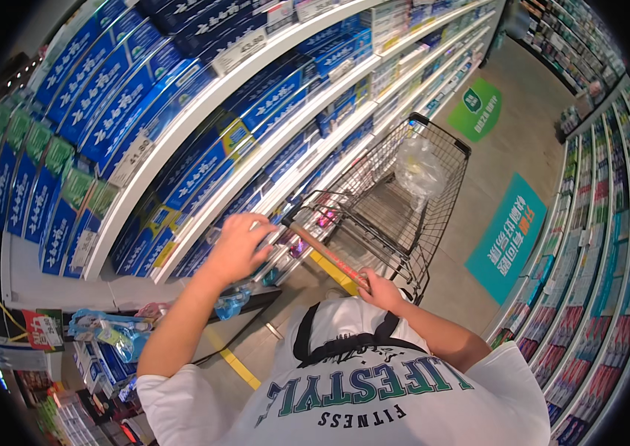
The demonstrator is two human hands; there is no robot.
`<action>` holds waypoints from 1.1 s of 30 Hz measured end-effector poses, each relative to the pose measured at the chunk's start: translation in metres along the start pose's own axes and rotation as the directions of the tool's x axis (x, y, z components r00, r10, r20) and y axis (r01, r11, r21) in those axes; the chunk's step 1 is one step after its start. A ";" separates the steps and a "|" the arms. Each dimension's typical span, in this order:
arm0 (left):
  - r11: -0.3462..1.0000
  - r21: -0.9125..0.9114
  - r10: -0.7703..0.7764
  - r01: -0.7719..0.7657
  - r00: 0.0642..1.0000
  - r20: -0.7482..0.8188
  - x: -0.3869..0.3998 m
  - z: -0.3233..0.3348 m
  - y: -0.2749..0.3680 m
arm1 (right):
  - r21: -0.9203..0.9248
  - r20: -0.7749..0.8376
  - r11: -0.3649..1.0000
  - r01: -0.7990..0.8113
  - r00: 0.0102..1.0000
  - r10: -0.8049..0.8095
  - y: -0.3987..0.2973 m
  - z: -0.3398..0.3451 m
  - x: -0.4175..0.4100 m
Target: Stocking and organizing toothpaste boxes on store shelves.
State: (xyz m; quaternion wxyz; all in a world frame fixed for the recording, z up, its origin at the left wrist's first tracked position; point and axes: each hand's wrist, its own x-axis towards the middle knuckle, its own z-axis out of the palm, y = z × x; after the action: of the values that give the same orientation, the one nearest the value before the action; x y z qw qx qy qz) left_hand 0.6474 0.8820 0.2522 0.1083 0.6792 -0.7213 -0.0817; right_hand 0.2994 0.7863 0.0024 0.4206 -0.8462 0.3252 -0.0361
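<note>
My right hand (381, 289) is closed around the near end of the red-and-brown handle (329, 253) of a wire shopping cart (442, 217). Raised beside the handle's other end, my left hand (241, 245) has its fingers curled and apart, with nothing seen between them. It is in front of shelves stacked with blue toothpaste boxes (187, 181). A clear plastic bag (420, 167) with something pale in it lies at the far end of the cart. What is in the bag cannot be told.
White shelf edges (181, 97) run along one side of the aisle. Opposite stand shelves of toothbrush packs (571, 365). The floor bears a teal sign (507, 240) and a green sign (476, 108). Packaged goods hang at a display (120, 337) at lower left.
</note>
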 end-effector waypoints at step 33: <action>0.881 -0.215 -0.431 0.421 0.903 0.004 0.130 0.270 0.111 | 0.049 -0.442 0.997 -0.059 0.894 0.075 0.127 -0.138 -0.174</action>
State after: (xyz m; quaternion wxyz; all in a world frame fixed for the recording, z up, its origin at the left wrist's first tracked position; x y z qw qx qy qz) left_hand 0.4617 0.7511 0.0271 0.1747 0.8073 -0.5392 -0.1646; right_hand 0.0507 0.7367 0.0352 0.3506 -0.7968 0.4407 -0.2191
